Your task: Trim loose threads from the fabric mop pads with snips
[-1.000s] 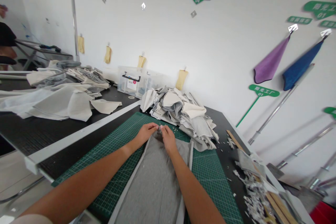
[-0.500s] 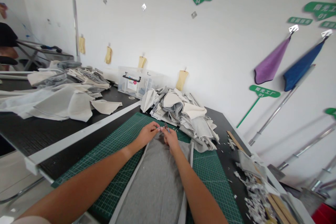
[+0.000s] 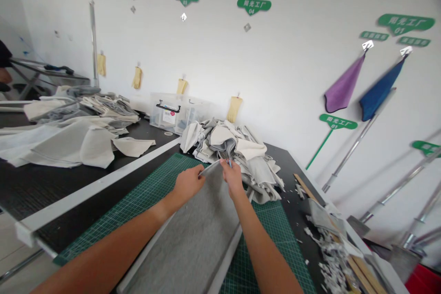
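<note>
The person's two bare forearms reach forward and come inward from the bottom of the view. The left hand is curled closed, the right hand is raised with fingers pinched together, and both hands are near, not touching.

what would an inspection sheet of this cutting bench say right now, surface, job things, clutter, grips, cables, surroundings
surface: green gridded cutting mat on a black table
job's things: grey fabric panel on the mat, its top edge lifted
clutter: heaped fabric offcuts behind the mat; white scraps and a wooden strip to the right
grips: left hand pinches the lifted edge; right hand holds a small blue-tipped tool, perhaps snips
cables: nothing seen
surroundings: clear plastic box; yellow rubber glove, purple cloth and blue cloth hung on the wall
</note>
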Demonstrator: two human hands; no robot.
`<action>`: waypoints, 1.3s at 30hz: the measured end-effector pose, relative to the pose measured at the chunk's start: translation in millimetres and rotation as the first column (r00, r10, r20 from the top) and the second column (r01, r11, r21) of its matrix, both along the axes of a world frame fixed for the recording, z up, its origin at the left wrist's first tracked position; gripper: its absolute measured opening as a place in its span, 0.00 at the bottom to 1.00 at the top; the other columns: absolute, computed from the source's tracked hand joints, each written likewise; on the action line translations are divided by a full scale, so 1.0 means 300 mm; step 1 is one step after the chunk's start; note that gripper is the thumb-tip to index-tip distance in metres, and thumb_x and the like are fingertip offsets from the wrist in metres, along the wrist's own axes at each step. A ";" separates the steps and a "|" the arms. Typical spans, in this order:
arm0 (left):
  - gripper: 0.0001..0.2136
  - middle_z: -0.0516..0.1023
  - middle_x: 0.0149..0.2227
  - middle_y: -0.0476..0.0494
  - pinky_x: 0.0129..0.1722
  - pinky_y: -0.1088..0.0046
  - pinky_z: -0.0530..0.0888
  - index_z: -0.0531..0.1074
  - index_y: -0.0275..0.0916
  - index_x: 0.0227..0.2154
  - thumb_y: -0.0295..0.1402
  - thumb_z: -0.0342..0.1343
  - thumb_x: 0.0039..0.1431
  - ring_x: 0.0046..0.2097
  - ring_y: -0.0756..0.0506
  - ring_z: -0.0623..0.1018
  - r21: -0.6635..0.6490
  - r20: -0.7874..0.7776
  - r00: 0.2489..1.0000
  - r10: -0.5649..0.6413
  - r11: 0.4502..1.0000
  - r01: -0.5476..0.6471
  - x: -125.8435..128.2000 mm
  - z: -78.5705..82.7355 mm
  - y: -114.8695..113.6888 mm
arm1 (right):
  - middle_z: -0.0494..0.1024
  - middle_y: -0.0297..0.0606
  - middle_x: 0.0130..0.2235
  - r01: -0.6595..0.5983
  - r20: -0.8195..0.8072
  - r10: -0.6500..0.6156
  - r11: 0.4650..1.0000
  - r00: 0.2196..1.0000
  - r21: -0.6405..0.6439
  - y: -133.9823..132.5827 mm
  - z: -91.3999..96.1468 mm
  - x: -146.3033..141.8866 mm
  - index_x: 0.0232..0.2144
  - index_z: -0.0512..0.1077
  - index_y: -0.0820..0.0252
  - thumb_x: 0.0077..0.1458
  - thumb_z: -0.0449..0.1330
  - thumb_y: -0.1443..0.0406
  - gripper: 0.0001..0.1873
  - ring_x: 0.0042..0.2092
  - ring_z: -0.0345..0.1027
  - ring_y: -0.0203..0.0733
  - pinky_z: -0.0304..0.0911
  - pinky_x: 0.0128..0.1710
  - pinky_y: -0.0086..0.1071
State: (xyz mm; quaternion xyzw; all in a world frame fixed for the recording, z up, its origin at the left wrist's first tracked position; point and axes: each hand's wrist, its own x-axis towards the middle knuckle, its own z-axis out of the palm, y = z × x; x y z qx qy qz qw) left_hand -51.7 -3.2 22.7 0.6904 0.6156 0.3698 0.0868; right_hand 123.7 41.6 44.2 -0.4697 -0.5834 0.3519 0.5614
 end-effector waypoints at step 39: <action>0.20 0.71 0.33 0.45 0.23 0.78 0.70 0.75 0.41 0.45 0.47 0.61 0.54 0.32 0.46 0.71 -0.435 0.507 0.718 -0.476 0.578 0.691 -0.354 0.281 -0.249 | 0.47 0.20 0.17 0.249 -0.015 -0.260 0.939 0.966 -0.238 -0.649 0.391 0.624 0.20 0.52 0.55 0.47 0.70 0.48 0.31 0.16 0.38 0.26 0.35 0.14 0.25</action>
